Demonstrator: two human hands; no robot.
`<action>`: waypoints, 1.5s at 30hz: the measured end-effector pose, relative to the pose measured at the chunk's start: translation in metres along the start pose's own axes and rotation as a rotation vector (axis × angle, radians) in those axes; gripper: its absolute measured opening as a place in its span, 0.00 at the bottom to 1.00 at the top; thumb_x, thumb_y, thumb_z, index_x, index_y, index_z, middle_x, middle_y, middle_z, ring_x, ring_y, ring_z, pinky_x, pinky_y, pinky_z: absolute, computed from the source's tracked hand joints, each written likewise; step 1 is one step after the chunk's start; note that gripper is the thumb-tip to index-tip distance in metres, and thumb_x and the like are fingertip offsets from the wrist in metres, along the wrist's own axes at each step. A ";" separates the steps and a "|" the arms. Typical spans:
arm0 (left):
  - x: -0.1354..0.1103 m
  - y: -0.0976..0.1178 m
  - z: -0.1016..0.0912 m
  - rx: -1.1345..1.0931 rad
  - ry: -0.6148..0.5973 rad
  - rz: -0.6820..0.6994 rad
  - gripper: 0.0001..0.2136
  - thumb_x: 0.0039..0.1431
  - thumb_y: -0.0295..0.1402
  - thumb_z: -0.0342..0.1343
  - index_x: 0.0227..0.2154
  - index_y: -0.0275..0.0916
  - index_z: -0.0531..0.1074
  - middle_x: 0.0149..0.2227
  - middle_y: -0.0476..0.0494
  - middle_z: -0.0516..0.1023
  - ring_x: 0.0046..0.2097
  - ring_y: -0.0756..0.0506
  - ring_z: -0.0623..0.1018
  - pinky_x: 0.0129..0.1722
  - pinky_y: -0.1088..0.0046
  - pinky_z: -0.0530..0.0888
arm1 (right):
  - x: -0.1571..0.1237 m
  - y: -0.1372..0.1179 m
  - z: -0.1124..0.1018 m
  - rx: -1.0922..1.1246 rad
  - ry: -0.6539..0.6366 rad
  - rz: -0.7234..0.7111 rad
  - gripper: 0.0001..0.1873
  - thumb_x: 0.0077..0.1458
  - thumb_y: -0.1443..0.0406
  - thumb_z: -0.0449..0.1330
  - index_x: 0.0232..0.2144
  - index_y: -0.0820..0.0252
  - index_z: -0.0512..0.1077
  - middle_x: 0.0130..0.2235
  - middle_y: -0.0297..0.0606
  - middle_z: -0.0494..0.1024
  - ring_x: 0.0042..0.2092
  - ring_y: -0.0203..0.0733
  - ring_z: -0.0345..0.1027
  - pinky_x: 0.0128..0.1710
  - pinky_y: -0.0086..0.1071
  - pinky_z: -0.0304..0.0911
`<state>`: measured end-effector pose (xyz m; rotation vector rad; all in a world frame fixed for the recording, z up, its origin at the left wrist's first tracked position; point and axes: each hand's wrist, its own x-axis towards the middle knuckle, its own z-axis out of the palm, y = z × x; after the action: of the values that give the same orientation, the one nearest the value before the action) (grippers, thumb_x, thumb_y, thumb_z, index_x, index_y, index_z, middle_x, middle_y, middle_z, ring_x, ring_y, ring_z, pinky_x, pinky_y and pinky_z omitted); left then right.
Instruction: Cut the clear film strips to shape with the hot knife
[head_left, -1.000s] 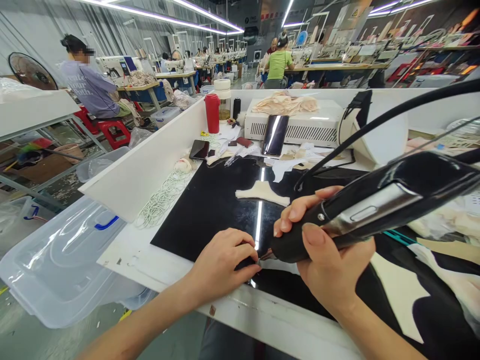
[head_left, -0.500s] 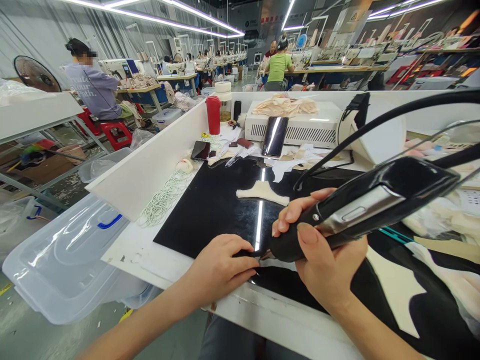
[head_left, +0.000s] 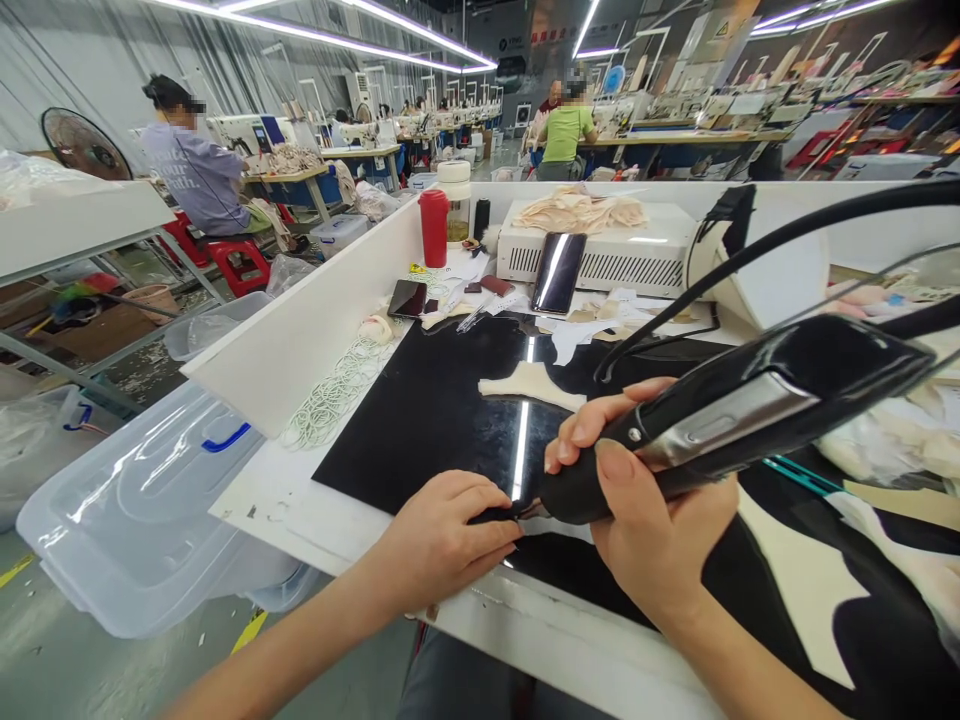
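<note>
My right hand (head_left: 645, 510) is wrapped around a bulky black corded handheld tool (head_left: 720, 420) with a silver panel on its side. The tool's narrow metal tip (head_left: 534, 508) points left, close to the fingertips of my left hand (head_left: 454, 525). Those left fingers are bent and drawn together at the near edge of a glossy black board (head_left: 427, 400). Whatever lies beneath or between them is dark and mostly hidden. Beyond both hands, a cream fabric piece (head_left: 531, 382) lies on the board. Another, larger cream piece (head_left: 802, 590) rests to the right of my right wrist.
A thick black cable (head_left: 772, 225) arches over the right side. At the back stand a white vented box (head_left: 600, 255), a leaning phone (head_left: 559, 272) and a red cup (head_left: 433, 228). Pale cord (head_left: 337, 395) lies along the left partition. A lidded plastic bin (head_left: 127, 510) sits below left.
The whole view has shifted slightly, so the bench appears a little further right. Both hands keep nearly the same pose, with the tool tip still beside my left fingertips.
</note>
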<state>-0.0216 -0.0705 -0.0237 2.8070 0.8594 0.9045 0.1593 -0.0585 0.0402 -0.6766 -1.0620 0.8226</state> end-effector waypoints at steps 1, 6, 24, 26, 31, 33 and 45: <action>0.000 0.000 0.000 -0.001 0.001 0.001 0.07 0.70 0.32 0.57 0.44 0.40 0.80 0.46 0.43 0.82 0.50 0.44 0.80 0.53 0.64 0.76 | 0.000 0.000 0.000 0.000 0.001 -0.002 0.19 0.57 0.60 0.69 0.46 0.51 0.66 0.31 0.28 0.74 0.26 0.38 0.70 0.28 0.37 0.70; 0.001 0.001 -0.002 -0.007 0.020 0.002 0.08 0.71 0.32 0.55 0.43 0.40 0.79 0.46 0.43 0.82 0.49 0.45 0.80 0.54 0.64 0.76 | 0.001 -0.004 -0.003 0.022 -0.007 0.005 0.18 0.57 0.61 0.70 0.46 0.51 0.67 0.32 0.29 0.74 0.27 0.38 0.70 0.28 0.37 0.70; 0.003 0.001 -0.004 -0.054 -0.018 -0.067 0.10 0.72 0.29 0.51 0.48 0.38 0.77 0.45 0.41 0.82 0.47 0.45 0.80 0.55 0.61 0.76 | -0.006 -0.003 -0.003 0.065 -0.035 0.008 0.17 0.58 0.64 0.68 0.46 0.51 0.68 0.32 0.29 0.74 0.28 0.38 0.71 0.28 0.36 0.71; 0.003 0.001 -0.003 -0.038 -0.025 -0.058 0.11 0.72 0.30 0.52 0.50 0.39 0.77 0.45 0.40 0.81 0.48 0.44 0.80 0.54 0.60 0.77 | -0.005 -0.005 -0.004 0.071 -0.040 0.013 0.18 0.57 0.63 0.69 0.46 0.51 0.68 0.32 0.29 0.75 0.27 0.37 0.71 0.28 0.36 0.71; 0.005 0.001 -0.006 -0.029 -0.055 -0.024 0.10 0.72 0.31 0.53 0.46 0.40 0.79 0.47 0.40 0.81 0.49 0.44 0.79 0.56 0.60 0.76 | 0.007 -0.015 -0.016 0.026 0.029 -0.018 0.18 0.54 0.62 0.72 0.44 0.51 0.70 0.31 0.29 0.75 0.29 0.38 0.70 0.28 0.36 0.71; 0.009 -0.001 -0.008 -0.052 -0.082 -0.001 0.10 0.72 0.31 0.53 0.45 0.40 0.79 0.47 0.41 0.80 0.48 0.45 0.79 0.58 0.60 0.74 | 0.013 -0.020 -0.022 0.017 0.083 -0.045 0.19 0.52 0.62 0.73 0.44 0.52 0.71 0.30 0.29 0.75 0.29 0.38 0.70 0.27 0.35 0.71; 0.085 -0.041 -0.001 -0.398 -0.404 0.123 0.21 0.66 0.31 0.62 0.60 0.41 0.69 0.59 0.42 0.77 0.65 0.41 0.70 0.66 0.63 0.65 | 0.024 -0.013 -0.043 -0.047 0.181 -0.113 0.19 0.54 0.64 0.72 0.45 0.53 0.69 0.31 0.29 0.76 0.29 0.39 0.71 0.28 0.36 0.70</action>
<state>0.0147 0.0092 0.0114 2.5695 0.4023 0.4271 0.2092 -0.0491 0.0473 -0.7101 -0.9489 0.6290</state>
